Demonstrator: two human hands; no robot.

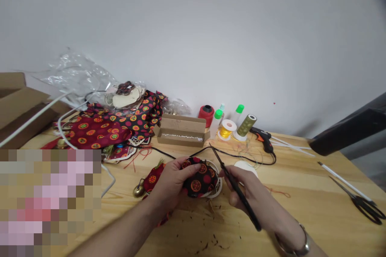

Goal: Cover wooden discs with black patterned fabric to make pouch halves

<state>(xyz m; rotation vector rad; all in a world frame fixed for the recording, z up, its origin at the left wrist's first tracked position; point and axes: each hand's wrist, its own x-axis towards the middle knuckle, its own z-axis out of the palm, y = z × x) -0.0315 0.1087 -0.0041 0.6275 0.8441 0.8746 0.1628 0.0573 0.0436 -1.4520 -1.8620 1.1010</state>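
A wall (193, 40) (grey) backs a wooden table (334, 225).

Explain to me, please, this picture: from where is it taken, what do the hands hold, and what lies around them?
There is no machine here: these are a person's own bare hands, seen by a camera worn on the head, looking forward and down. The left hand holds a dark patterned fabric piece. The right hand holds a slim dark pointed tool; I cannot tell its exact kind. On the wooden table, beyond the hands, stand an open cardboard box, a red thread cone and an olive thread cone. A glue gun lies farther right, and black-handled scissors lie near the right edge.
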